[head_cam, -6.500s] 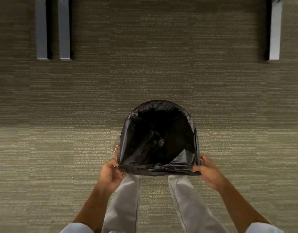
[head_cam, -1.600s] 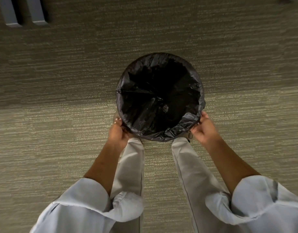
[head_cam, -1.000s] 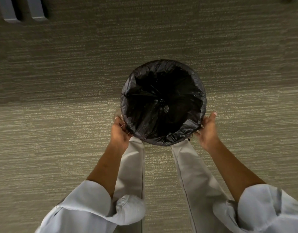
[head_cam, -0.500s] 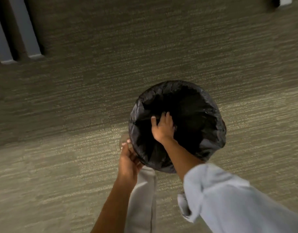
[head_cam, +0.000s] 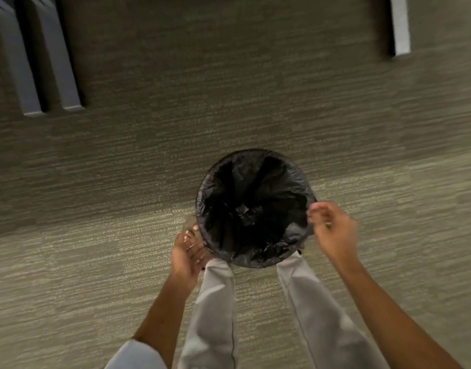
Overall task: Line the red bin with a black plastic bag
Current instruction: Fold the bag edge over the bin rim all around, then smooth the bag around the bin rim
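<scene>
A round bin stands on the carpet in front of my legs. A black plastic bag (head_cam: 255,187) covers its inside and folds over the rim, so none of the bin's red shows. The bag's bottom bunches in the middle (head_cam: 245,210). My left hand (head_cam: 188,253) rests against the bin's near-left side below the rim, fingers curled on the bag's folded edge. At the right rim my right hand (head_cam: 332,230) pinches the bag's edge between its fingertips; it is blurred.
Grey-green carpet lies all around the bin. Two grey furniture legs (head_cam: 50,70) stand at the far left and one (head_cam: 400,27) at the far right. My legs in light trousers (head_cam: 215,310) are just behind the bin.
My right hand has come out of the bag's inside and moved to the right rim. The left hand has stayed at the near-left side. The view has tilted upward.
</scene>
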{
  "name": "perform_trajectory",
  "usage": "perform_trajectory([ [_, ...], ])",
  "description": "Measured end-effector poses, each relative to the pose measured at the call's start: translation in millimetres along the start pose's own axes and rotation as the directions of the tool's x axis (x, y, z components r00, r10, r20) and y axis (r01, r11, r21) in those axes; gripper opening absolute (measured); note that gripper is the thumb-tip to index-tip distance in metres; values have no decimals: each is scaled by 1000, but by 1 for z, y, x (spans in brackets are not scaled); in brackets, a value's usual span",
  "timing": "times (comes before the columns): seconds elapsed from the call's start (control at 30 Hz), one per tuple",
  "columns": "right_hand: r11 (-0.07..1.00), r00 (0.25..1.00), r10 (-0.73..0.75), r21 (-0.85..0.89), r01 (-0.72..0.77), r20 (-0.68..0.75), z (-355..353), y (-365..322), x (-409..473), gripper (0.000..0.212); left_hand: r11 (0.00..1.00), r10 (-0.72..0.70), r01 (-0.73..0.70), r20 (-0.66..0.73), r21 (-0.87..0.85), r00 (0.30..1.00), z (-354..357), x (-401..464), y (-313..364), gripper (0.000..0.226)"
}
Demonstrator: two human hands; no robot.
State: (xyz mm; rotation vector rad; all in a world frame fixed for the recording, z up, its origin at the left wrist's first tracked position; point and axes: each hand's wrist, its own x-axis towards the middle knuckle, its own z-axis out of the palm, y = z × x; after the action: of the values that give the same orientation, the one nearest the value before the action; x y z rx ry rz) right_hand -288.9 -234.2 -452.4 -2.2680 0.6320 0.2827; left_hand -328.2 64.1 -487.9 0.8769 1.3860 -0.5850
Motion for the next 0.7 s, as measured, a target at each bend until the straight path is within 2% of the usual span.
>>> perform_trajectory([
  [0.07, 997, 989, -3, -76, -8, -146, -24, 10, 11, 8, 998, 18, -19, 27, 53, 999, 3, -4, 4, 43],
  [0.13, 991, 987, 48, -114, -66, -153, -28, 23, 26, 21, 993, 37, -43, 61, 110, 997, 10, -6, 9, 44],
  [0.2, 981, 986, 168, -93, -169, -23, -18, 35, 43, 40, 988, 49, -58, 72, 143, 996, 17, -5, 14, 45],
  [0.27, 954, 943, 299, -21, -299, 146, -3, 42, 61, 52, 984, 54, -65, 71, 164, 996, 22, -2, 16, 44],
  [0.37, 809, 796, 456, 187, -558, 399, 20, 53, 79, 68, 979, 71, -81, 63, 186, 995, 26, 6, 16, 43],
  [0.43, 696, 710, 478, 270, -665, 518, 30, 57, 83, 76, 978, 88, -96, 52, 187, 995, 27, 9, 15, 45],
  [0.5, 713, 720, 477, 257, -652, 504, 37, 58, 83, 77, 978, 113, -116, 30, 173, 993, 26, 13, 13, 47],
  [0.6, 801, 803, 490, 188, -568, 338, 41, 61, 79, 71, 984, 121, -120, 4, 129, 993, 25, 17, 8, 49],
  [0.67, 786, 811, 498, 236, -572, 308, 40, 60, 73, 58, 992, 98, -97, -6, 79, 995, 24, 18, 5, 48],
  [0.7, 739, 791, 517, 296, -605, 327, 39, 59, 71, 51, 995, 85, -84, -5, 51, 996, 23, 19, 4, 48],
])
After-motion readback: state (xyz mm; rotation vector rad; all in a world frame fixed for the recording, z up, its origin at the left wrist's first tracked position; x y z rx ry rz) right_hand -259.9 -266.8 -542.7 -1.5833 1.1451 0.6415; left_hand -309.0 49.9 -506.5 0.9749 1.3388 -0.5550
